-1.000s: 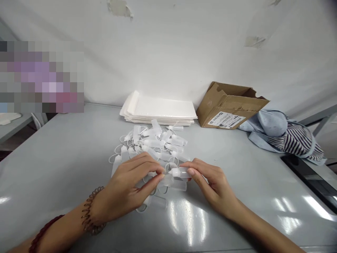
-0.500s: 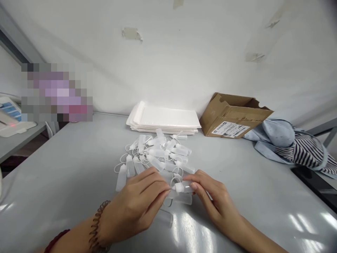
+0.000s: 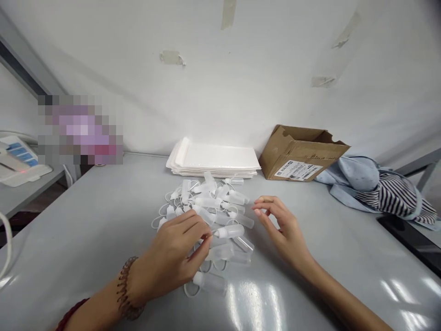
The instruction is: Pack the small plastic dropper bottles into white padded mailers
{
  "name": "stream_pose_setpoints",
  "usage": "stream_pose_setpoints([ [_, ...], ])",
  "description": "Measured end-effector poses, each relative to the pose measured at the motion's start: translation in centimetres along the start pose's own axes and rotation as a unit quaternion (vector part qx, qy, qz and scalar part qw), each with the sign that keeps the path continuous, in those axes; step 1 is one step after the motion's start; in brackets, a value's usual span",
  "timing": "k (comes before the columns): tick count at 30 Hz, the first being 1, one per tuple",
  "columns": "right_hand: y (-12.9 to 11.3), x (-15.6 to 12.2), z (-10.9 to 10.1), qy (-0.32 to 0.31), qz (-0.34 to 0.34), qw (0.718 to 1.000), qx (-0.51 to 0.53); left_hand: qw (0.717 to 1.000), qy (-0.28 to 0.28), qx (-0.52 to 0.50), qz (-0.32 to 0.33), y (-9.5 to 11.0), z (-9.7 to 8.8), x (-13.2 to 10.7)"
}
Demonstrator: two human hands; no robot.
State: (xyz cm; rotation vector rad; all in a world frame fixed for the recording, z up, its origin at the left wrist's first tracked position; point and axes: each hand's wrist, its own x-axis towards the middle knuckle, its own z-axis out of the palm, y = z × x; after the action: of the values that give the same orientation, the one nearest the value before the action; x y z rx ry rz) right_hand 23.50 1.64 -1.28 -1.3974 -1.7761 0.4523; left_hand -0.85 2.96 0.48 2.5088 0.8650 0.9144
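Observation:
A small translucent plastic squeeze bottle [image 3: 231, 231] points its white nozzle at the fingertips of my left hand [image 3: 179, 246]. That hand is closed in a pinch on the nozzle end, with the fingertips partly hiding it. To the right of the bottles, my right hand [image 3: 280, 225] hovers over the table, fingers curved and a little apart, holding nothing. A pile of similar bottles [image 3: 208, 202], many with looped strap caps, lies beyond and beneath my left hand. Closest to me lies another bottle [image 3: 212, 282] with a loop at its cap.
Behind the pile rests a stack of white padded envelopes [image 3: 220, 158]. An open cardboard box [image 3: 299, 156] with a label stands to its right. Farther right are blue and striped cloth [image 3: 396, 191] and a black phone-like object [image 3: 409, 241]. A grey table [image 3: 113, 220] meets the wall.
My right hand has let go of a bottle and moved up and right, away from the pile. My left hand has shifted slightly left, uncovering the bottle nearest me. The view has tilted slightly.

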Motion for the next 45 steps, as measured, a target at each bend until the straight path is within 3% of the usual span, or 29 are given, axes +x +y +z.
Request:
stream_pose_setpoints([
  [5,2.0,2.1,-0.2,0.005,-0.012,0.999,-0.050,0.998,-0.020,-0.003,-0.058,-0.1,0.0,-0.3],
  [9,2.8,4.7,0.5,-0.075,-0.046,0.993,-0.075,0.995,-0.012,0.006,-0.104,0.1,0.3,-0.4],
  [14,3.7,6.4,1.3,-0.142,-0.088,0.981,-0.097,0.995,-0.011,-0.019,-0.102,0.5,0.3,-0.4],
  [21,5.0,5.1,0.0,-0.112,-0.116,0.975,-0.152,0.998,0.003,-0.003,-0.068,1.3,0.3,-0.6],
  [27,1.7,2.5,-1.2,-0.060,-0.154,0.971,-0.175,0.994,0.002,-0.013,-0.105,0.9,0.1,-0.6],
  [33,-2.7,-1.6,-1.2,-0.133,-0.222,0.960,-0.108,0.986,-0.015,-0.093,-0.135,0.8,0.6,-0.5],
  [39,-3.0,-2.1,-0.9,-0.161,-0.229,0.953,-0.116,0.979,0.018,-0.125,-0.161,0.8,0.6,-0.4],
  [45,-3.1,-1.9,-1.1,-0.157,-0.235,0.952,-0.115,0.987,0.064,-0.081,-0.122,0.6,0.1,0.0],
])
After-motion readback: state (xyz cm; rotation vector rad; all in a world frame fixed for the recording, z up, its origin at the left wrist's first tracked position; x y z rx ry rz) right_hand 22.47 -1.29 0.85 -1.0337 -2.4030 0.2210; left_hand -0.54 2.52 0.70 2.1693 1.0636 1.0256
